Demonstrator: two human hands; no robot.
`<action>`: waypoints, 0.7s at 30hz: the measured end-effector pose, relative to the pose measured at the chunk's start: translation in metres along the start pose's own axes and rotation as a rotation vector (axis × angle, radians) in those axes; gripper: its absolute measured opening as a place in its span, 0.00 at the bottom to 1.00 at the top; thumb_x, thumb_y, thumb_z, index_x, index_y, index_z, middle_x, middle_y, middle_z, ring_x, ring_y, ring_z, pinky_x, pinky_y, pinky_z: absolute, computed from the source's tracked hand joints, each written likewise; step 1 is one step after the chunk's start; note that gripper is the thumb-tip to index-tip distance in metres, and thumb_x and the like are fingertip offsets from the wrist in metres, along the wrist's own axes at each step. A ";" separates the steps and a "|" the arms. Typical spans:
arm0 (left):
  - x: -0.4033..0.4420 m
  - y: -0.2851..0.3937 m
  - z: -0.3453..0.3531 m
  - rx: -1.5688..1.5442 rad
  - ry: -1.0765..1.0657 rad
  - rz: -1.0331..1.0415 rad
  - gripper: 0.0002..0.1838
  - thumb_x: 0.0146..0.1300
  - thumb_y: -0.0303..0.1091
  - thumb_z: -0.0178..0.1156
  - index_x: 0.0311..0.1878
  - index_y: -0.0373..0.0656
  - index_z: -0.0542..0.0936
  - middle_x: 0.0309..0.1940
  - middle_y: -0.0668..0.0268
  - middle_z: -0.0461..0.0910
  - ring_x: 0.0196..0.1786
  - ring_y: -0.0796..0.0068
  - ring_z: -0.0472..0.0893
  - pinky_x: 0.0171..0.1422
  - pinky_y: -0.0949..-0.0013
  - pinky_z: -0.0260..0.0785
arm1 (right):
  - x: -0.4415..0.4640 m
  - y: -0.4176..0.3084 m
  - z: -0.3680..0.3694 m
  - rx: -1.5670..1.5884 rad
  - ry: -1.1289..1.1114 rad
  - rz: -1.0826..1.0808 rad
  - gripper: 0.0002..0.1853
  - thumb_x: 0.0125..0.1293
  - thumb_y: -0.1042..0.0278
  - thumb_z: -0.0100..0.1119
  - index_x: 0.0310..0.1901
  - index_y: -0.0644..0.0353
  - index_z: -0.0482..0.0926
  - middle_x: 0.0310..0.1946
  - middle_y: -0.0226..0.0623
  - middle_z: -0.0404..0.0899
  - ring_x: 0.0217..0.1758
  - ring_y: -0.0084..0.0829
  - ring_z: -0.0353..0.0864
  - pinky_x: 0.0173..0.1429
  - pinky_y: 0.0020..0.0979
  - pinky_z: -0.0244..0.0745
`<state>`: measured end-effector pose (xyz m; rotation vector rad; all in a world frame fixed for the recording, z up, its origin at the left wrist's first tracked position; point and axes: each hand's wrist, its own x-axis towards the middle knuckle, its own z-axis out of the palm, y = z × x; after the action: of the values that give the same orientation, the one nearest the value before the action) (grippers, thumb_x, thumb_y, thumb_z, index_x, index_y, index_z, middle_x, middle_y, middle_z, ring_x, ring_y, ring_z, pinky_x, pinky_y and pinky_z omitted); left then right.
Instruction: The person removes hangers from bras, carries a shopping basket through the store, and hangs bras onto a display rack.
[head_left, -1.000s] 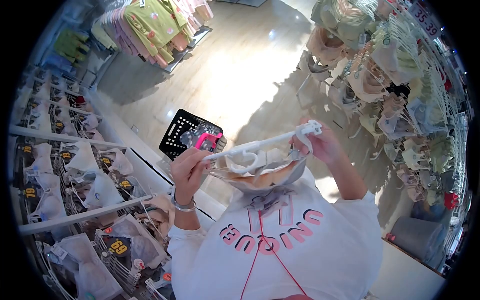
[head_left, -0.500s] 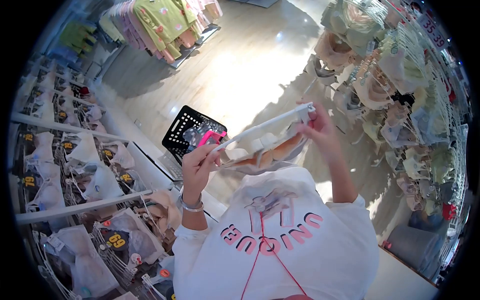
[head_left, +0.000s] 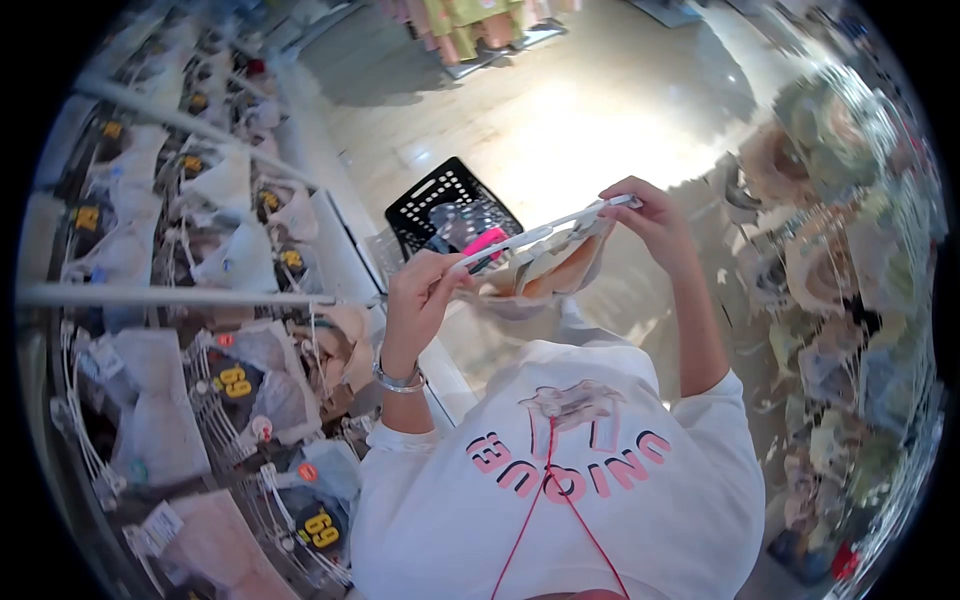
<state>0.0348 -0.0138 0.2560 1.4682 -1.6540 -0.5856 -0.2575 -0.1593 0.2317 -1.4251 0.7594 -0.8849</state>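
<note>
Both hands up front now, and it's a slim white hanger (head_left: 520, 243) stretched between them, smooth and hard like plastic. The left hand (head_left: 420, 290) has its end pinched, thumb and fingers closed right down, a shiny rounded bracelet (head_left: 398, 378) at the wrist. Over at the far end, the right hand (head_left: 645, 215) has its own tight pinch on the bar, set a little higher, so the hanger tilts up that way. Slung beneath it, a bra (head_left: 572, 272): soft curved cups, pale outside, warm tan in the hollows, hanging in mid-air ahead of the white shirt (head_left: 650, 530) with its thin red cord (head_left: 550, 445). Just beyond, on the pale, glossy floor (head_left: 560, 110), sits a black basket (head_left: 437, 185), stiff walls punched with neat holes, something bright pink (head_left: 485, 240) inside. Lacy, moulded cups crowd the left display (head_left: 180, 297); blurred, rounded ones bunch on the right racks (head_left: 825, 265).
</note>
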 end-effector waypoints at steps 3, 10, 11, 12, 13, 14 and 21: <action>-0.012 0.000 -0.006 -0.159 0.176 -0.195 0.08 0.62 0.23 0.59 0.43 0.36 0.82 0.32 0.67 0.81 0.33 0.85 0.77 0.30 0.81 0.68 | 0.028 -0.003 0.015 0.111 -0.100 0.023 0.07 0.62 0.77 0.59 0.42 0.66 0.79 0.34 0.35 0.81 0.38 0.24 0.83 0.44 0.24 0.78; -0.025 0.003 -0.022 -0.246 0.579 -0.186 0.15 0.58 0.22 0.62 0.50 0.37 0.79 0.39 0.66 0.80 0.40 0.80 0.78 0.41 0.79 0.71 | 0.101 -0.021 0.043 0.229 -0.362 -0.057 0.06 0.61 0.78 0.60 0.40 0.68 0.79 0.34 0.38 0.82 0.37 0.29 0.84 0.43 0.28 0.79; -0.031 0.005 -0.024 -0.277 0.659 -0.151 0.16 0.57 0.23 0.64 0.50 0.38 0.79 0.39 0.66 0.80 0.41 0.81 0.77 0.42 0.79 0.71 | 0.108 -0.024 0.044 0.251 -0.377 -0.065 0.06 0.61 0.78 0.60 0.39 0.69 0.78 0.33 0.39 0.82 0.37 0.31 0.84 0.43 0.28 0.79; -0.037 0.008 -0.027 -0.274 0.676 -0.157 0.17 0.58 0.24 0.63 0.52 0.38 0.78 0.42 0.65 0.80 0.42 0.80 0.77 0.46 0.77 0.70 | 0.114 -0.025 0.045 0.220 -0.387 -0.089 0.06 0.61 0.77 0.60 0.39 0.69 0.78 0.33 0.39 0.82 0.37 0.32 0.85 0.43 0.29 0.80; -0.048 0.005 -0.025 -0.209 0.692 -0.175 0.17 0.58 0.25 0.63 0.52 0.38 0.78 0.42 0.65 0.81 0.42 0.80 0.77 0.46 0.77 0.70 | 0.122 -0.026 0.047 0.190 -0.400 -0.120 0.06 0.61 0.77 0.59 0.39 0.69 0.78 0.33 0.40 0.82 0.37 0.32 0.85 0.42 0.29 0.80; -0.060 -0.002 -0.021 -0.144 0.712 -0.193 0.17 0.59 0.26 0.63 0.53 0.38 0.78 0.43 0.65 0.81 0.42 0.80 0.77 0.46 0.76 0.69 | 0.130 -0.025 0.050 0.182 -0.426 -0.086 0.07 0.60 0.77 0.59 0.39 0.69 0.78 0.32 0.40 0.82 0.36 0.33 0.85 0.42 0.29 0.80; -0.117 0.013 0.014 -0.162 0.854 -0.412 0.18 0.60 0.26 0.62 0.54 0.38 0.77 0.44 0.65 0.82 0.47 0.78 0.80 0.49 0.74 0.70 | 0.148 -0.017 0.110 0.157 -0.649 0.022 0.05 0.61 0.76 0.59 0.38 0.67 0.78 0.29 0.38 0.81 0.32 0.29 0.84 0.37 0.26 0.78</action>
<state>0.0126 0.0991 0.2263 1.6252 -0.6380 -0.2282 -0.0902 -0.2328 0.2621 -1.4404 0.2074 -0.4054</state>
